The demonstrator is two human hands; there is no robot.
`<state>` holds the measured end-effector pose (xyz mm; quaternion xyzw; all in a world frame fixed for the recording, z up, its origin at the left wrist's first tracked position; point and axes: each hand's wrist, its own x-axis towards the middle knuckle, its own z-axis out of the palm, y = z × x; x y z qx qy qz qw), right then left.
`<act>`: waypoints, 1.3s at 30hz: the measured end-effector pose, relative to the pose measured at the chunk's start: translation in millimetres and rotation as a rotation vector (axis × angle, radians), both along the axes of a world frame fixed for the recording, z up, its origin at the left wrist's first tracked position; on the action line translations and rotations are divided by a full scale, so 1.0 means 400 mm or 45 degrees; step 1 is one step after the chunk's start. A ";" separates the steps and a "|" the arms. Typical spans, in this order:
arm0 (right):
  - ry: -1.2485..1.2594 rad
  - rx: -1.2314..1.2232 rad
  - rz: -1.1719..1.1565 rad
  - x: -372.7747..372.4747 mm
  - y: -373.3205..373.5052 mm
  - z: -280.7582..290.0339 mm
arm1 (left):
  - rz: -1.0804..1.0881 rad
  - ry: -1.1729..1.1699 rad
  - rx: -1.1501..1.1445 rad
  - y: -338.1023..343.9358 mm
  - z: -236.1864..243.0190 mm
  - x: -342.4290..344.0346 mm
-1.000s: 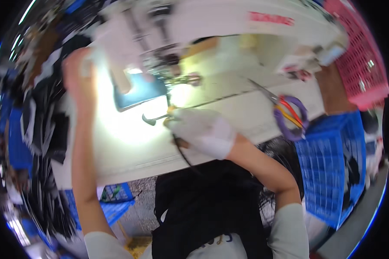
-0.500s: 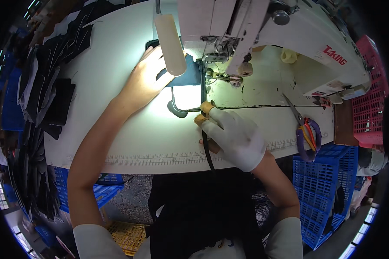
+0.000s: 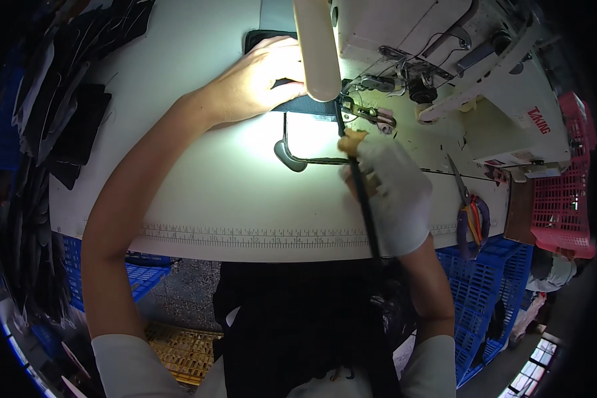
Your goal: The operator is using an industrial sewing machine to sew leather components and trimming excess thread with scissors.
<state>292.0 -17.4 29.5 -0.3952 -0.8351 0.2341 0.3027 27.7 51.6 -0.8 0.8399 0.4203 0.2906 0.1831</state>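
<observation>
My bare left hand (image 3: pixel 262 76) lies with its fingers stretched over a dark blue fabric piece (image 3: pixel 305 106), beside the needle area of a white sewing machine (image 3: pixel 438 33). A lamp (image 3: pixel 320 53) hides its fingertips. My right hand (image 3: pixel 398 196), in a white glove with tan fingertip covers, pinches a narrow black strip (image 3: pixel 363 205). That strip runs from the fabric's right edge at the presser foot (image 3: pixel 371 116) down over the table's front edge. Motion blurs the right fingers. Left of them, a bent dark metal bar with a rounded pad (image 3: pixel 290 158) sits on the table.
Scissors (image 3: pixel 469 212) lie at the table's right, near a pink basket (image 3: pixel 564 179). Dark fabric pieces (image 3: pixel 60 126) are heaped at the left. Blue crates (image 3: pixel 477 298) and a yellow crate (image 3: pixel 186 348) stand below. A printed ruler (image 3: pixel 259 235) runs along the front edge.
The view has shifted, so the machine appears further right. The fabric has slid slightly away from me under my left hand. My right hand, still pinching the strip, has moved nearer the presser foot.
</observation>
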 end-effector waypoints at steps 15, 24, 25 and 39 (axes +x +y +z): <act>0.455 -0.465 -0.309 -0.045 0.079 0.026 | -0.370 0.066 -0.485 0.092 0.082 0.006; 0.567 -0.458 -0.320 -0.049 0.075 0.019 | -0.391 0.041 -0.337 0.118 0.044 -0.002; 0.582 -0.479 -0.332 -0.048 0.076 0.019 | -0.394 0.040 -0.320 0.120 0.037 -0.001; 0.533 -0.527 -0.510 -0.060 0.093 0.018 | -0.215 0.073 0.049 0.007 0.009 0.025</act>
